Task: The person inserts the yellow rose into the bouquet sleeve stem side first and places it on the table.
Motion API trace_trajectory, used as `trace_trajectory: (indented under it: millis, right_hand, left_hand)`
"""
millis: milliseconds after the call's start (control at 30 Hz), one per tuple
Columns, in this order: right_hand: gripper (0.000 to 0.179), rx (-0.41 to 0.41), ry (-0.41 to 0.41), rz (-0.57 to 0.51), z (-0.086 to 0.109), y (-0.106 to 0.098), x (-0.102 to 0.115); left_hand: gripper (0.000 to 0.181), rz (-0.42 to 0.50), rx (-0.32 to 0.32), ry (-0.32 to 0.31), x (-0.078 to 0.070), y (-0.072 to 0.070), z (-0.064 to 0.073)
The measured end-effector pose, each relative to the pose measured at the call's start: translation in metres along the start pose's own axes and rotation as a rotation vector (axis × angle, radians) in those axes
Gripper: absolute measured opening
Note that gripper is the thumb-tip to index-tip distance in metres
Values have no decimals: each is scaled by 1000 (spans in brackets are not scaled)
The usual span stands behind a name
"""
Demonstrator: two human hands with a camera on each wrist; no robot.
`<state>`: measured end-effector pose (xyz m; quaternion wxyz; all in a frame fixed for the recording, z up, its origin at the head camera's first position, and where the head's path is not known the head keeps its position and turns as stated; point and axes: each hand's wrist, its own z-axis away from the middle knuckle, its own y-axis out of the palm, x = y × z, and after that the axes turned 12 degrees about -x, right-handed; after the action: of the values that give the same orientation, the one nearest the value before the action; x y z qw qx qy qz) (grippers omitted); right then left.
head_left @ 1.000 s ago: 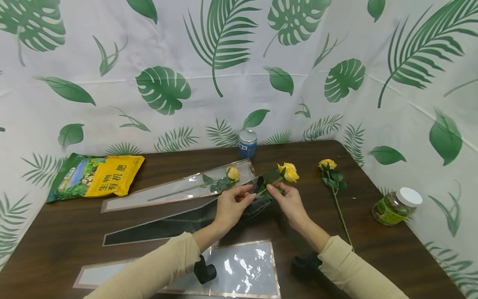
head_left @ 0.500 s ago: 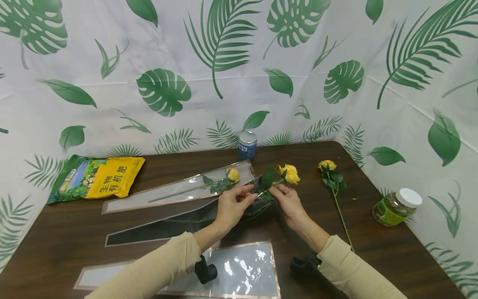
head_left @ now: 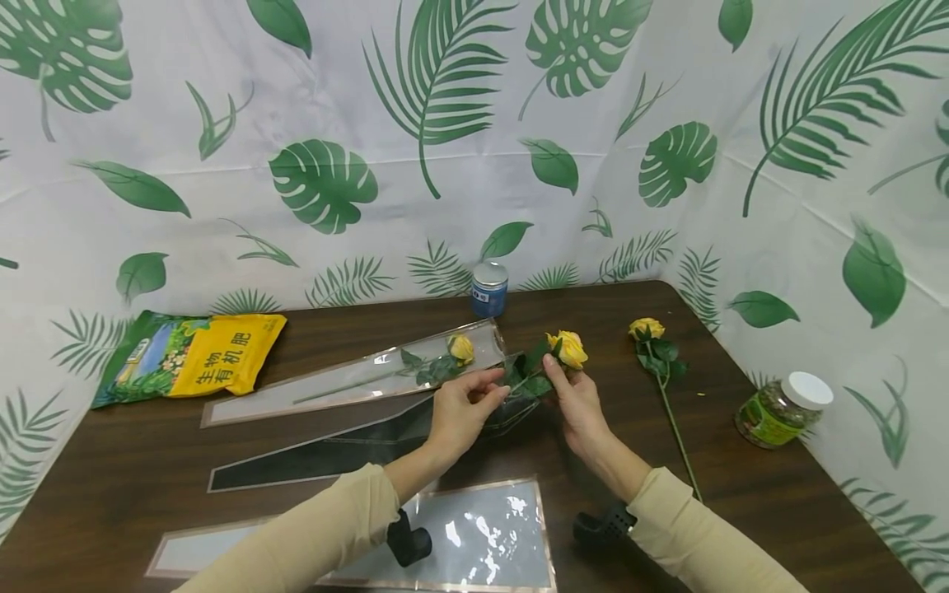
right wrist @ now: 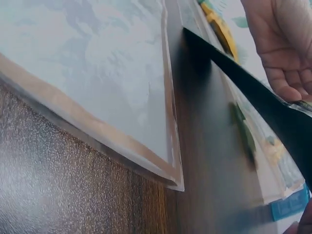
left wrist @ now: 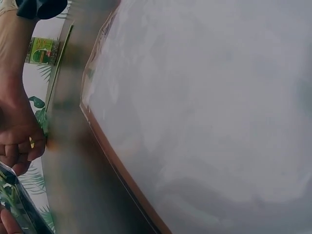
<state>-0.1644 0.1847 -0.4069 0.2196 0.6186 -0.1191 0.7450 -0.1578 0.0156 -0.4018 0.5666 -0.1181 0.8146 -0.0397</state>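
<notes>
My left hand (head_left: pixel 461 408) pinches the open end of a black flower sleeve (head_left: pixel 356 445) with a clear front. A yellow rose (head_left: pixel 569 349) has its leafy stem partly in that sleeve, its bloom out past the mouth. My right hand (head_left: pixel 582 408) holds the rose just below the bloom, thumb raised against it. In the right wrist view the dark sleeve (right wrist: pixel 253 92) slants up to my left hand (right wrist: pixel 287 53). The left wrist view shows my right hand (left wrist: pixel 19 131) beside the sleeve's mouth; the stem's lower end is hidden.
Behind lies a white sleeve (head_left: pixel 296 387) with another yellow rose (head_left: pixel 461 349); in front, a second white sleeve (head_left: pixel 489 527). A loose rose (head_left: pixel 670 412) and a white-lidded jar (head_left: pixel 784 409) are on the right. A blue tin (head_left: pixel 489 290) and a yellow-green bag (head_left: pixel 193 354) stand at the back.
My right hand has shifted its hold from the stem and leaves up to just under the bloom, which has moved slightly left. My left hand stays at the black sleeve's mouth.
</notes>
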Motion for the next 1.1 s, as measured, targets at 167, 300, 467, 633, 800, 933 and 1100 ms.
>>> trace_trajectory:
  millis: [167, 300, 467, 633, 800, 933, 1100]
  right_hand:
    - [29, -4, -6, 27, 1, -1, 1]
    - [39, 21, -30, 150, 4, 0, 2]
    - [44, 4, -98, 130, 4, 1, -2]
    - [53, -20, -184, 46, 1, -2, -3]
    - [47, -45, -238, 106, 4, -4, 2]
    - [42, -12, -231, 204, 7, -3, 3]
    - [46, 44, -229, 287, 8, -3, 1]
  left_hand:
    - [22, 5, 4, 12, -1, 0, 0]
    - [23, 9, 4, 17, -3, 1, -1]
    - [23, 13, 8, 24, -4, 1, -2]
    - [22, 21, 6, 25, -3, 0, 0]
    - [22, 22, 8, 19, -2, 1, 0]
    - [23, 9, 6, 13, -3, 2, 0]
    - [23, 2, -5, 27, -3, 4, -2]
